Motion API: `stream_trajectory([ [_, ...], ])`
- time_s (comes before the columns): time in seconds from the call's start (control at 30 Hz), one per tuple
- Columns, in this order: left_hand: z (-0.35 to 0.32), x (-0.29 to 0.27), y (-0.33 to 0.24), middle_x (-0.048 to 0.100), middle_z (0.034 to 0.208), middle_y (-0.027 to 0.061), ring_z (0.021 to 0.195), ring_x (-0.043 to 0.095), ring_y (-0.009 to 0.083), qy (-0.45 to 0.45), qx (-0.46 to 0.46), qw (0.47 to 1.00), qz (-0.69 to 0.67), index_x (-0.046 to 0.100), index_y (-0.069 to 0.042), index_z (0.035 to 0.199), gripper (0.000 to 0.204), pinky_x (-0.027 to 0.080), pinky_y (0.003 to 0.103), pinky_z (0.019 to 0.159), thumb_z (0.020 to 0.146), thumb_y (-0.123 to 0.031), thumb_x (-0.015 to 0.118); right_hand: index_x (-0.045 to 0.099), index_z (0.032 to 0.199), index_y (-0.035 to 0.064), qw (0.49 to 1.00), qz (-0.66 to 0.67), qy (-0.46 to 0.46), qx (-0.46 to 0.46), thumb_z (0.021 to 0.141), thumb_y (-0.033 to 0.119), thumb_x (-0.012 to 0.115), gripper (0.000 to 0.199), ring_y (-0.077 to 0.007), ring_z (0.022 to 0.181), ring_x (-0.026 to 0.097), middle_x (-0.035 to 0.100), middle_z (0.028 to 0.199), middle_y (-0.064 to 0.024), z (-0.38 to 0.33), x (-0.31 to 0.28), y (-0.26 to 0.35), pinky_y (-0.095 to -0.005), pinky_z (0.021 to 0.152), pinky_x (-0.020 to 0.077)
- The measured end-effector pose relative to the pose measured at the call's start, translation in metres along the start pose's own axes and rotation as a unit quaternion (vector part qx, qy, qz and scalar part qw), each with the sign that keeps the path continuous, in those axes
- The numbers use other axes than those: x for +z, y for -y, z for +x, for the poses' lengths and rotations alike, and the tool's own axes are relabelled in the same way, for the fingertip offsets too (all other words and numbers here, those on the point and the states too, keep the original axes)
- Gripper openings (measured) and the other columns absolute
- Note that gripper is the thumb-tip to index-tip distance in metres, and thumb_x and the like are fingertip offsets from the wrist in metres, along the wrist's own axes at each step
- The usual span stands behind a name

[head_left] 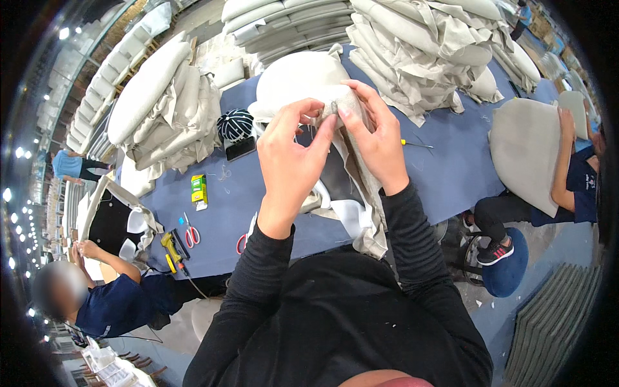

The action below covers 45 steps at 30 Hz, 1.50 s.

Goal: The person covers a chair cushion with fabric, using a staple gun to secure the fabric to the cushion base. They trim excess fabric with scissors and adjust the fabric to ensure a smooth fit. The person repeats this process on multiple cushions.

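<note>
In front of me a cream upholstered cushion pad (300, 74) lies on the blue-grey table, a strip of loose beige fabric (364, 177) hanging from it towards me. My left hand (293, 145) pinches the fabric edge at the pad's near corner between thumb and fingertips. Close by on the right, my right hand (374, 135) presses its thumb on that edge, fingers bent over the pad. Both thumbs almost meet at a small gathered spot. White padding (348, 216) shows below the hands, beside a dark panel partly hidden by my left hand.
Tall stacks of covered pads (425, 51) stand at the back. Red-handled scissors (191, 232), a yellow glue gun (173, 245), a phone (240, 149), a patterned cap (235, 125) and a yellow-handled screwdriver (416, 144) lie about the table (451, 164). Co-workers handle pads at both sides.
</note>
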<state>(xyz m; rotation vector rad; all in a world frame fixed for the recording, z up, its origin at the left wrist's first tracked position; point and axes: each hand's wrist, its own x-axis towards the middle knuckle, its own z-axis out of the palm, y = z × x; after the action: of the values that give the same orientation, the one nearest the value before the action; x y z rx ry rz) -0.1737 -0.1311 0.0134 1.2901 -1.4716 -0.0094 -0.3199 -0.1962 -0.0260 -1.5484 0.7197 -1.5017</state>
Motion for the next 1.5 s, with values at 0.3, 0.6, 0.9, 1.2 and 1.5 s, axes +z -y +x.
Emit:
stream_trajectory([
  [0.3,0.012,0.014,0.008,0.078,0.094,0.0125,0.084,0.075,0.0247,-0.001,0.012,1.0,-0.024,0.078,-0.001,0.101,0.011,0.058,0.034,0.075,0.091,0.001,0.081,0.07,0.135,0.003,0.993,-0.113,-0.047,0.0,0.092,0.024,0.082,0.049,-0.0204,0.11,0.077,0.08,0.122,-0.0153,0.019,0.0,-0.007,-0.0355,0.094,0.059],
  [0.6,0.01,0.023,0.029,0.076,0.096,0.0109,0.084,0.073,0.0285,-0.008,0.167,0.985,0.03,0.077,-0.002,0.099,0.018,0.059,0.038,0.075,0.083,0.007,0.079,0.07,0.134,-0.0025,0.999,0.001,-0.039,0.015,0.094,0.009,0.075,0.042,-0.0203,0.118,0.073,0.078,0.126,-0.0124,0.025,0.006,-0.01,-0.0349,0.107,0.0542],
  [0.9,0.014,0.006,0.031,0.077,0.102,0.0114,0.091,0.075,0.0319,0.07,0.162,0.983,-0.042,0.079,-0.003,0.105,0.029,0.061,0.04,0.081,0.079,0.008,0.077,0.073,0.131,-0.0004,0.994,-0.048,0.1,-0.004,0.097,0.024,0.08,0.042,-0.0201,0.12,0.07,0.077,0.129,-0.0133,0.038,-0.014,-0.007,-0.0349,0.109,0.0516],
  [1.2,0.116,0.009,0.087,0.064,0.153,0.0197,0.143,0.061,0.036,0.377,0.155,0.885,-0.227,0.077,-0.004,0.123,0.037,0.042,0.046,0.123,0.092,-0.025,0.08,0.053,0.155,0.007,0.994,-0.024,0.054,-0.096,0.085,0.012,0.086,0.078,-0.0208,0.123,0.073,0.073,0.135,-0.0186,0.042,-0.008,-0.026,-0.0358,0.104,0.0567],
  [1.5,0.124,0.06,0.084,0.069,0.139,0.015,0.135,0.061,0.0257,0.463,0.057,0.855,-0.225,0.06,-0.001,0.133,0.032,0.042,0.042,0.121,0.107,-0.018,0.065,0.076,0.098,0.0013,0.989,-0.106,-0.076,-0.064,0.089,0.016,0.086,0.02,-0.0227,0.094,0.067,0.069,0.103,-0.0084,0.019,-0.025,-0.032,-0.0341,0.084,0.0535],
])
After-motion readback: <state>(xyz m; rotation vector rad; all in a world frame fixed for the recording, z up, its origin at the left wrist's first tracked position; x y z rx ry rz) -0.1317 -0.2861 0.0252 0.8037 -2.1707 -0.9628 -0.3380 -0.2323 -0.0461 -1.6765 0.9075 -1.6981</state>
